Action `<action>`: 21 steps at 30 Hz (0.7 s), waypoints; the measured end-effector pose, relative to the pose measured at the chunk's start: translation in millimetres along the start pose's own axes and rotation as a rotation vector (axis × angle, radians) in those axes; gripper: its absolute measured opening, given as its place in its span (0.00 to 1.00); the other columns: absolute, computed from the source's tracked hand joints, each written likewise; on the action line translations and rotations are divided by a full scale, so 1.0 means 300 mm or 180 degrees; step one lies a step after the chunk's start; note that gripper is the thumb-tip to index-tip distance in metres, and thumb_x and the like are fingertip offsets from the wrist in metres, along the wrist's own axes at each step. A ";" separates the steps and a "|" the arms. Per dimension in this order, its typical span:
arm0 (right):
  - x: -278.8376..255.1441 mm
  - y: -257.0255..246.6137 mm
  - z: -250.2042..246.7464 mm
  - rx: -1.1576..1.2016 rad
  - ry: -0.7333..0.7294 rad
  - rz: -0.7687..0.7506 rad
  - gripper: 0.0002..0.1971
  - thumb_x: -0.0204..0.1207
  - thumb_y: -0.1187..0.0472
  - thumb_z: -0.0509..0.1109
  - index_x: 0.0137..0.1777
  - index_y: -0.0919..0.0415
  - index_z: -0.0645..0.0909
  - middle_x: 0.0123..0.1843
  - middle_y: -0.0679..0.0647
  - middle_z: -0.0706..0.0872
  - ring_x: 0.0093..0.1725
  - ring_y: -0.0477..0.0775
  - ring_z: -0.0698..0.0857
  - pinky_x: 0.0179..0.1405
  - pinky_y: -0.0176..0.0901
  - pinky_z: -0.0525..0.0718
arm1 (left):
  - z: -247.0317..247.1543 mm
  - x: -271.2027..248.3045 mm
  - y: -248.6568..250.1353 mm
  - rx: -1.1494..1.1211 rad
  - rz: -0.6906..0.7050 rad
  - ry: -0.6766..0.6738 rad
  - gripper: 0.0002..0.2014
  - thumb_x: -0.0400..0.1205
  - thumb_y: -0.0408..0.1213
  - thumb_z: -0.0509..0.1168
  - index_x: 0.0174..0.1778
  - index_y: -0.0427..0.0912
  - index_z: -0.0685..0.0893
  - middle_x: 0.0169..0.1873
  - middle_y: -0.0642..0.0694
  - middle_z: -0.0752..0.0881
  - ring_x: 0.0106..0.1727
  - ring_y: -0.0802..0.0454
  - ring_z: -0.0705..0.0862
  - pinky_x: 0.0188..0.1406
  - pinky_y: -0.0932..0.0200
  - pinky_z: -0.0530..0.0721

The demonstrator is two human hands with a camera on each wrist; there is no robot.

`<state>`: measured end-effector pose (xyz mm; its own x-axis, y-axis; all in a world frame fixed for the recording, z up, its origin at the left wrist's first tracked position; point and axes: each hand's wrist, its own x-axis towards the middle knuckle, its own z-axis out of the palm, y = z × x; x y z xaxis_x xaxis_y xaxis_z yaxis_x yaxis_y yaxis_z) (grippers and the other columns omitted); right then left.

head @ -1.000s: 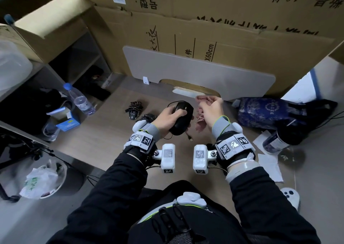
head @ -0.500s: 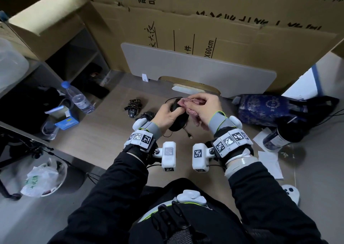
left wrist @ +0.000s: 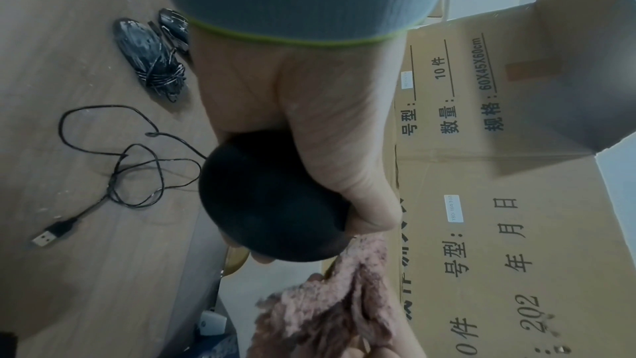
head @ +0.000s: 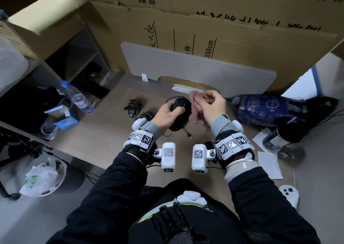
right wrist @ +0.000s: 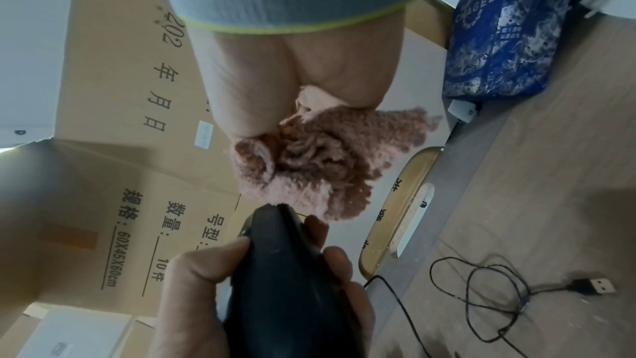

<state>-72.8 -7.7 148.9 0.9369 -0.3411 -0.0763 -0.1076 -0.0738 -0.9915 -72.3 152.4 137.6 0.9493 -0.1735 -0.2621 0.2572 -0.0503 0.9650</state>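
Observation:
My left hand (head: 168, 113) grips a black wired computer mouse (head: 180, 113) above the wooden desk, thumb on one side and fingers wrapped round the other. The mouse (left wrist: 272, 200) fills the palm in the left wrist view, and its cable (left wrist: 137, 162) trails down to a USB plug (left wrist: 51, 233) lying on the desk. My right hand (head: 210, 105) holds a bunched pink fluffy cloth (head: 195, 105) just right of the mouse. In the right wrist view the cloth (right wrist: 320, 162) touches the front end of the mouse (right wrist: 285, 282).
Two more black mice with wound cables (head: 133, 107) lie left of my hands. A water bottle (head: 78, 97) and a blue box (head: 66, 119) stand at far left. A blue patterned bag (head: 268, 109), a dark bottle (head: 277, 137) and papers (head: 268, 163) sit right. A grey board (head: 195, 70) leans on cardboard boxes behind.
The right hand with the cloth went onto the top of the mouse and has come back to its right front side. The left hand keeps its hold on the mouse.

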 end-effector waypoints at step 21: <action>-0.012 0.021 0.006 -0.0144 -0.0033 0.0006 0.11 0.69 0.50 0.82 0.40 0.52 0.84 0.38 0.50 0.88 0.33 0.52 0.84 0.32 0.43 0.83 | -0.003 -0.006 -0.012 0.0031 0.0093 -0.0002 0.05 0.85 0.31 0.66 0.55 0.38 0.83 0.40 0.40 0.88 0.32 0.48 0.89 0.31 0.57 0.87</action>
<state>-76.2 -5.3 142.7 0.9401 -0.3315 -0.0795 -0.1241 -0.1156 -0.9855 -74.7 153.8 134.6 0.9563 -0.1758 -0.2338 0.2276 -0.0547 0.9722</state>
